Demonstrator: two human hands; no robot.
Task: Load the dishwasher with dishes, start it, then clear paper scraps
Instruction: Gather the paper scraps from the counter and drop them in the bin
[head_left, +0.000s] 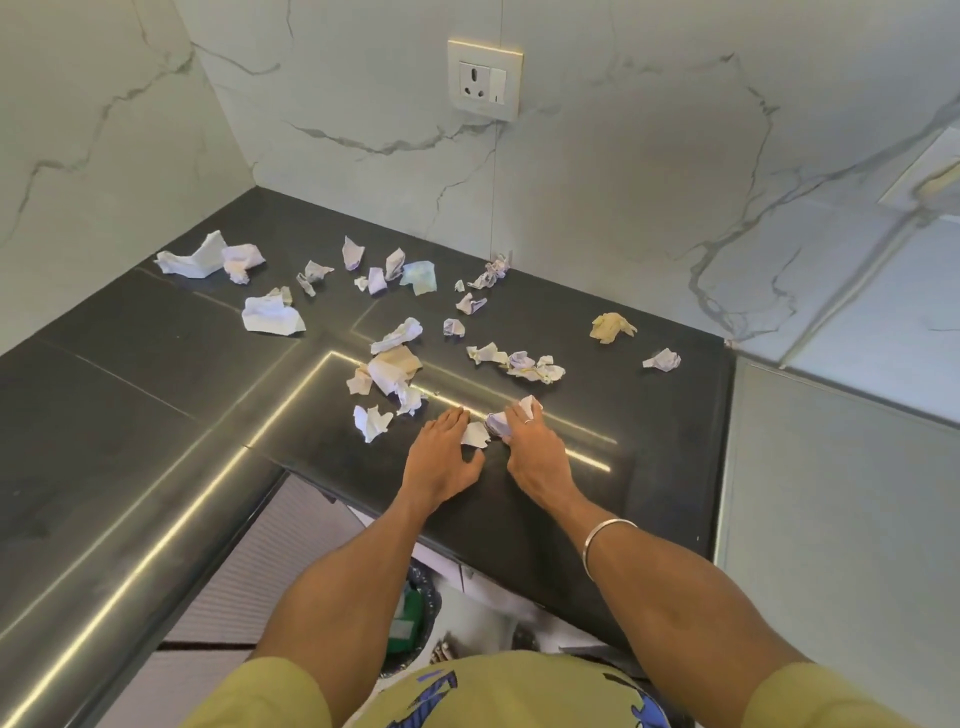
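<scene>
We see a dark worktop (156, 374) filling a marble-walled corner, its near edge cut off by our own arms and shirt. Below that edge something green sits in a dark opening, too hidden for us to name. A socket (485, 80) sits on the back wall.

Crumpled scraps (395, 364) lie scattered over the worktop, from the far left corner across to the right edge. The spread runs roughly left to right, along the back wall. Most are white or pale violet; one tan scrap (612, 327) lies apart on the right. The single pieces are balled up, so we cannot give them a clear long axis.

Our hands lie close together near the front of the worktop. The left hand (441, 457) lies flat, fingers straight and pointing away from us, touching a white scrap (475, 434) at its right side. The right hand (530, 441) curls round a violet wad (496, 423), with more paper showing past its fingertips; how much it covers we cannot tell. A ring and a bangle (605, 543) are on that arm.
</scene>
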